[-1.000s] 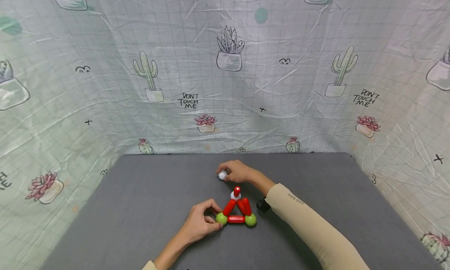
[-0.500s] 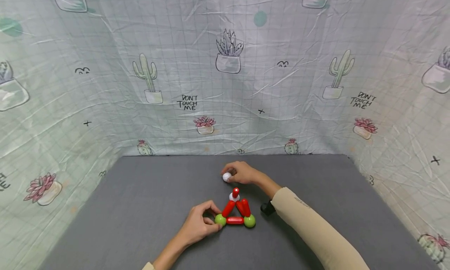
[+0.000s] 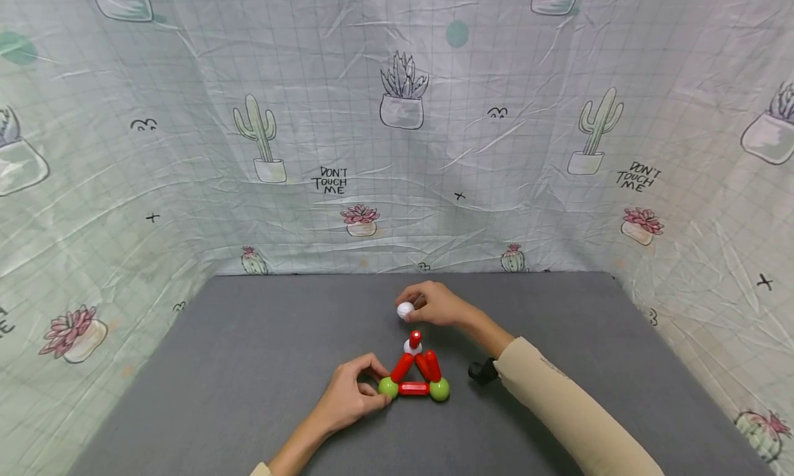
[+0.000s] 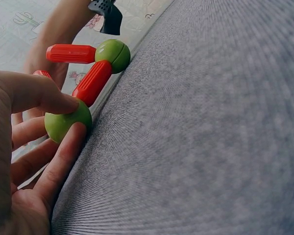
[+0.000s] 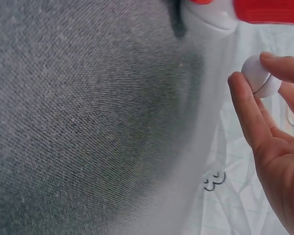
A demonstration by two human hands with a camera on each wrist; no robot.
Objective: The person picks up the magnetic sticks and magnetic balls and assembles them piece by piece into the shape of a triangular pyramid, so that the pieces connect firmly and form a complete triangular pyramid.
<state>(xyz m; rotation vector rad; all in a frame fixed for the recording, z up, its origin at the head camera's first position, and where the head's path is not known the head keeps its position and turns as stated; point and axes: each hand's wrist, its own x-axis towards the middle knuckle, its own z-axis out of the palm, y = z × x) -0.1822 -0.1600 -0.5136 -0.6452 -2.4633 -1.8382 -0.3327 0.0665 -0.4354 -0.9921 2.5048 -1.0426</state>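
Observation:
Red rods and balls form a triangular frame on the grey surface. My left hand (image 3: 350, 393) grips its near-left green ball (image 3: 388, 388) between thumb and fingers. A red rod (image 3: 413, 388) joins that ball to a second green ball (image 3: 440, 389). Two more red rods lean up from the green balls, and at the far corner a white ball (image 3: 412, 347) carries a red rod (image 3: 415, 337) that points upward. Beyond this frame, my right hand (image 3: 439, 304) pinches a loose white ball (image 5: 260, 77) between thumb and fingers, apart from the frame.
A black wrist camera (image 3: 482, 372) hangs under the right wrist, just right of the frame. The grey work surface (image 3: 260, 352) reaches back to a hanging cloth (image 3: 471, 152) printed with cacti, which also encloses both sides.
My right hand has moved slightly right with the loose white ball in its grip. The left hand keeps its hold on the green ball, and the frame stays put.

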